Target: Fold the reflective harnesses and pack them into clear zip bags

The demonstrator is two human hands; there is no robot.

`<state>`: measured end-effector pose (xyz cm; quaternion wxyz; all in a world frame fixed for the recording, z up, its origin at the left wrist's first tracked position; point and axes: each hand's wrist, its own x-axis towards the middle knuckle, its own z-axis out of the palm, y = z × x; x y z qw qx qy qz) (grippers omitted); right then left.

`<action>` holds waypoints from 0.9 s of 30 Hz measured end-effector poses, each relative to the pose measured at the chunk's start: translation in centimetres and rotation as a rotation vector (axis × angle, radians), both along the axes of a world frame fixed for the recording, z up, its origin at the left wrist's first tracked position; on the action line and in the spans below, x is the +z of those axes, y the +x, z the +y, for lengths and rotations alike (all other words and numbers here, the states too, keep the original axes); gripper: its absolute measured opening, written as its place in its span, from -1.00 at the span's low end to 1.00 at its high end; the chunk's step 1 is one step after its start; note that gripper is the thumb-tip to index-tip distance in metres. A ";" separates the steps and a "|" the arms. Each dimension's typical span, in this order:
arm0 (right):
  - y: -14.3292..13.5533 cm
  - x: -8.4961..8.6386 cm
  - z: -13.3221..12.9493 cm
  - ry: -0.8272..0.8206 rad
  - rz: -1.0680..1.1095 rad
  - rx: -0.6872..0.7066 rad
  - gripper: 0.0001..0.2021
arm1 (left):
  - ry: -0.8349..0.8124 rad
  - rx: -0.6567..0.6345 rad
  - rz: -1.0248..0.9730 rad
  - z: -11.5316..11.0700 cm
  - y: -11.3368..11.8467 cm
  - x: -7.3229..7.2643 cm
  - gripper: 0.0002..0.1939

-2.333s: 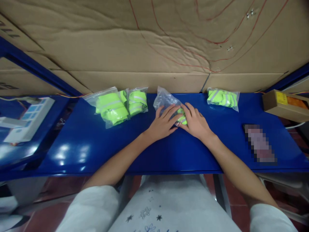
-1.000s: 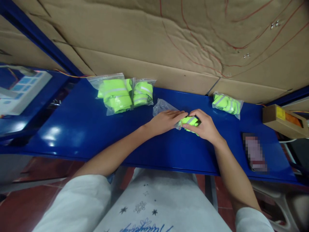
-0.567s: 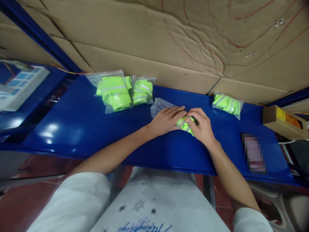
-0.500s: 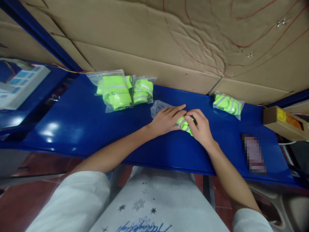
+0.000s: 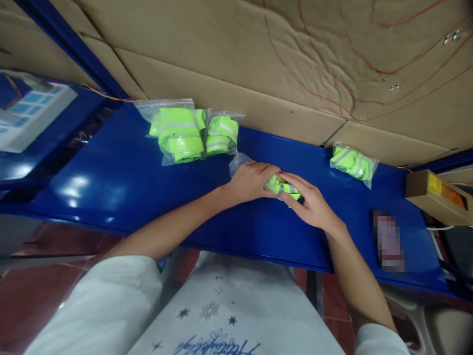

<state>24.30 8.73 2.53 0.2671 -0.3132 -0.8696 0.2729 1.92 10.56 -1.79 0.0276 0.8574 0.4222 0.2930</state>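
Observation:
Both hands meet over a small rolled neon-yellow bundle with grey stripes (image 5: 284, 188), partly inside clear plastic. My left hand (image 5: 251, 183) wraps round the bag side of it, fingers bent together. From the right, my right hand (image 5: 310, 202) grips the bundle's other end between thumb and fingers. A loose end of the clear plastic bag (image 5: 238, 163) sticks out beyond my left hand. Part of the bundle is hidden under the fingers.
Bagged neon vests (image 5: 179, 133) and a smaller bagged one (image 5: 222, 134) lie at the back left of the blue table (image 5: 236, 227). Another bagged vest (image 5: 354, 163) is at the back right, near a cardboard box (image 5: 419, 187) and a blurred-out flat object (image 5: 389, 241).
My right hand's fingers have straightened and now lie along the bundle, with the thumb lower. My left hand's raised fingers have curled down round it. The view has shifted slightly.

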 end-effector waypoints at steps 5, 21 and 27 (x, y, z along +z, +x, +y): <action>-0.4 -1.1 -0.1 0.181 0.031 -0.187 -0.83 | -0.077 -0.049 -0.008 -1.2 0.9 0.7 -0.27; -0.8 0.7 -1.3 0.414 0.061 -0.281 -0.79 | -0.355 0.004 -0.075 -1.5 0.3 3.7 -0.30; -1.7 -0.1 -1.8 0.297 0.075 -0.307 -0.77 | -0.400 0.032 0.045 -2.3 0.9 4.4 -0.30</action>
